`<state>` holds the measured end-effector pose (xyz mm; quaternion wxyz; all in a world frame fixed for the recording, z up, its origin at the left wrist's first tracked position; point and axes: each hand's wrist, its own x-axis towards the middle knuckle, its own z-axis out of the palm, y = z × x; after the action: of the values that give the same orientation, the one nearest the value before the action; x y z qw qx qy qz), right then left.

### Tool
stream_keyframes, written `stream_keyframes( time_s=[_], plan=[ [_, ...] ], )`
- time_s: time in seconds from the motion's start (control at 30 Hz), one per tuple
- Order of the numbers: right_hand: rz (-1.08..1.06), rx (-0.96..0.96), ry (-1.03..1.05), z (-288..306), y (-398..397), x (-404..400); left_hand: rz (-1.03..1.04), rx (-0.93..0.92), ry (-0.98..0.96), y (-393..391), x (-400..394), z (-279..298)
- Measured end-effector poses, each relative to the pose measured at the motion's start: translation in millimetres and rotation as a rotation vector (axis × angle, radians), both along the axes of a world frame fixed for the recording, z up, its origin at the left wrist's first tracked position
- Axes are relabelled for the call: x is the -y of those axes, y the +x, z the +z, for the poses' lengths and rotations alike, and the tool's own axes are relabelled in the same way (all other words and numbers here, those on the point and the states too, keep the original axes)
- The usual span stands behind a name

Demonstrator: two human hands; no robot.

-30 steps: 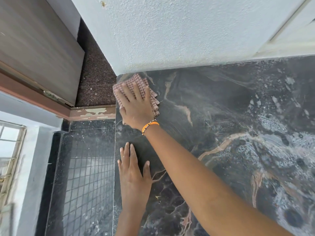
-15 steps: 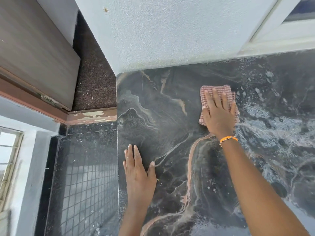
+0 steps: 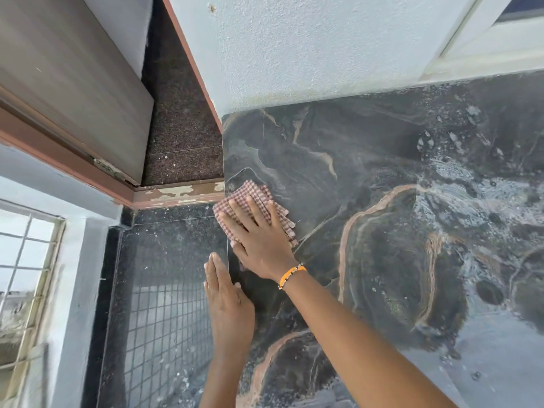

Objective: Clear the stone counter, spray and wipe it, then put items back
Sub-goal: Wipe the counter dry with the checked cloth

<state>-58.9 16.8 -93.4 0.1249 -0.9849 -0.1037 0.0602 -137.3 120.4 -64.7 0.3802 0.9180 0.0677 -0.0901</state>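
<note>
The dark marbled stone counter (image 3: 368, 178) fills the right of the head view, with foamy wet streaks on its right part. A folded red-and-white checked cloth (image 3: 250, 195) lies at the counter's left edge, part of it overhanging. My right hand (image 3: 259, 240) presses flat on the cloth, fingers spread, an orange bead bracelet on the wrist. My left hand (image 3: 226, 301) lies flat with fingers together on the counter's left edge, just below the right hand, holding nothing.
A white textured wall (image 3: 309, 45) borders the counter's far side, with a window frame (image 3: 482, 45) at the top right. Left of the counter lie a dark glossy floor (image 3: 164, 290), a wooden door (image 3: 73, 92) with a brown frame, and a barred window (image 3: 26, 275).
My right hand has swept the cloth from the counter's middle back to its left edge, lower than a second ago. My left hand has shifted slightly onto the counter's edge.
</note>
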Motion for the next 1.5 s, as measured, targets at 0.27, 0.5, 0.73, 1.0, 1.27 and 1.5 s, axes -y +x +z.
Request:
stream_keyframes(
  time_s=[0.27, 0.5, 0.73, 1.0, 1.27, 1.5],
  plan=[
    [-0.139, 0.0, -0.089, -5.1, -52.9, 119.7, -0.315, 0.029, 0.076, -2.6, 20.2, 2.0],
    [-0.785, -0.07, -0.076, -4.8, -102.4, 195.4, -0.412, -0.025, 0.031, -11.8, 42.0, -2.9],
    [-0.481, -0.065, -0.063, 0.0, -111.1, 95.8, -0.419, 0.014, 0.066, -20.6, 60.0, -5.6],
    [-0.12, -0.033, -0.038, 0.9, -90.8, 160.5, -0.344, 0.037, 0.095, -18.8, 126.7, 1.0],
    [-0.522, -0.069, -0.125, -5.2, -124.6, 365.6, -0.463, 0.012, 0.151, -31.9, 244.3, -2.3],
    [-0.789, -0.055, -0.081, -3.0, -167.3, 341.5, -0.326, -0.017, 0.095, -37.5, 281.0, -1.7]
  ],
)
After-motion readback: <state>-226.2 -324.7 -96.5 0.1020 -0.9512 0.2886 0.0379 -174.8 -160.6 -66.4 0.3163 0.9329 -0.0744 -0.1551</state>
